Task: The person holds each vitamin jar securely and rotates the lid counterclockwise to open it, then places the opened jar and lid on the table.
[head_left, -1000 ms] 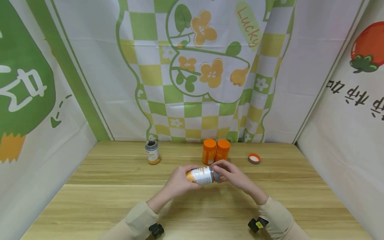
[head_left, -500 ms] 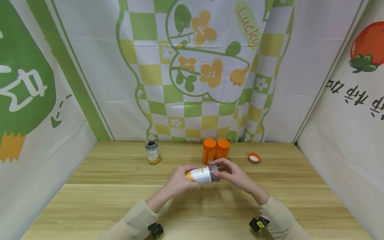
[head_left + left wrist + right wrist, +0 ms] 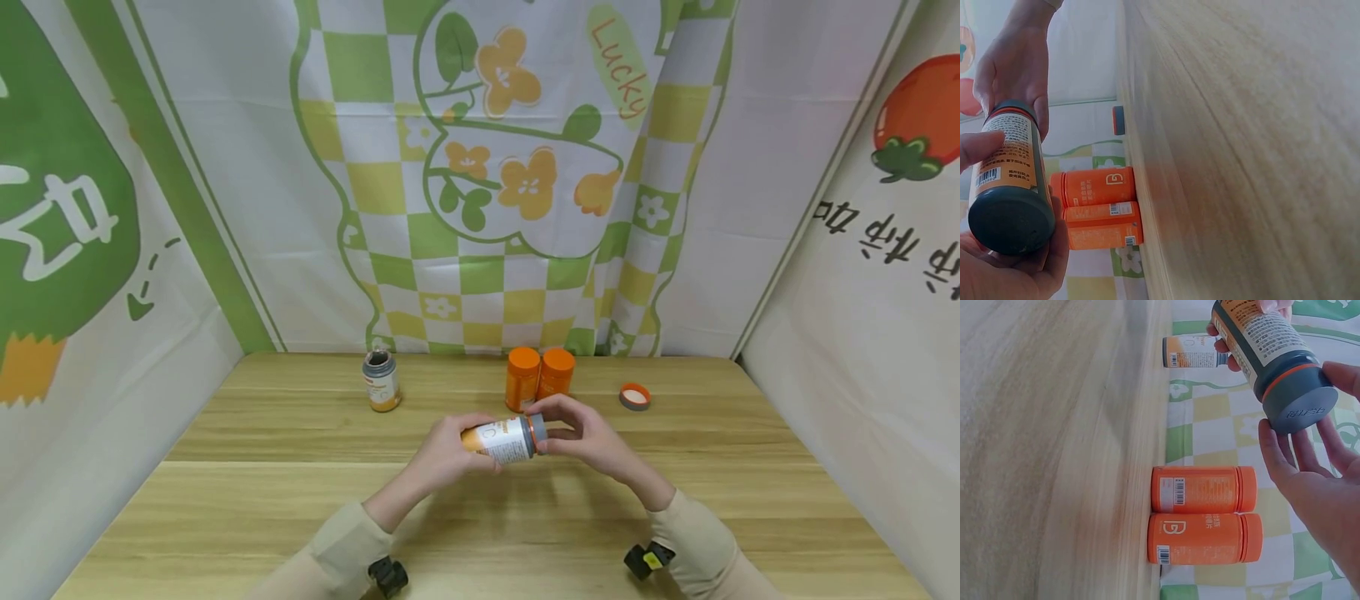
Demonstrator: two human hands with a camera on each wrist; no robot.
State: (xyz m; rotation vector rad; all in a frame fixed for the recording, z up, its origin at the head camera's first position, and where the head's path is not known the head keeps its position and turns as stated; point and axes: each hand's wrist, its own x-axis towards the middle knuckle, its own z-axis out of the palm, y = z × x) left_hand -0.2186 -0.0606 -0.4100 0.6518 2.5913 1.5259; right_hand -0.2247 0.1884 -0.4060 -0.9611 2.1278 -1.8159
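Note:
A supplement bottle (image 3: 504,442) with a white-and-orange label lies tilted sideways above the table. My left hand (image 3: 444,454) grips its body, thumb on the label in the left wrist view. At the bottle's right end is a grey cap (image 3: 1304,406), with an orange ring just behind it. My right hand (image 3: 592,437) pinches this cap, its thumb on one side and fingertips on the other. A similar bottle (image 3: 382,387) stands uncapped at the back left. A loose grey cap (image 3: 635,397) lies at the back right, its white inside facing up.
Two orange bottles (image 3: 522,382) with orange lids stand side by side at the back, just beyond my hands. The wooden table (image 3: 300,492) ends at a patterned cloth backdrop (image 3: 487,275). White printed cloth walls (image 3: 847,367) rise at both sides.
My right fingers have shifted round the cap and spread more openly about it. The bottle in my left hand has moved slightly left. The standing bottles and loose cap have not moved.

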